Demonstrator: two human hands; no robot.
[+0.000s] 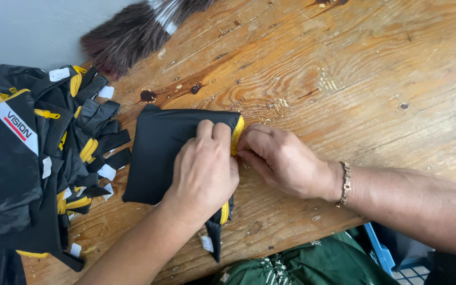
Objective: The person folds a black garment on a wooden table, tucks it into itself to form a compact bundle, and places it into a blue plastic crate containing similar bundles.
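A folded black pouch (pixel 159 153) with a yellow zipper edge (pixel 237 134) lay at centre-left of the frame on the wooden table (pixel 344 79). Its long axis ran roughly top to bottom, and the yellow edge was on its right side.

The left hand (pixel 204 169) came in from the lower left and lay flat over the pouch's right half. Its fingertips were curled down and pressed on the fabric just beside the top of the yellow edge; it was clenched on the cloth rather than lifting it.

The right hand (pixel 281 158) came in from the right, with a metal bracelet (pixel 345 183) at the wrist. Its thumb and fingers were pinched together at the yellow edge, but whatever it pinched was hidden between the two hands, so I could not tell whether it was a zipper pull. The edge lay directly left of the right fingertips, and the hands were touching there.

A pile of similar black and yellow pouches (pixel 43 158) sat at the left edge, well apart from the hands. A dark feather duster (pixel 133 31) lay at the top left, and green cloth (pixel 302 264) showed at the bottom.
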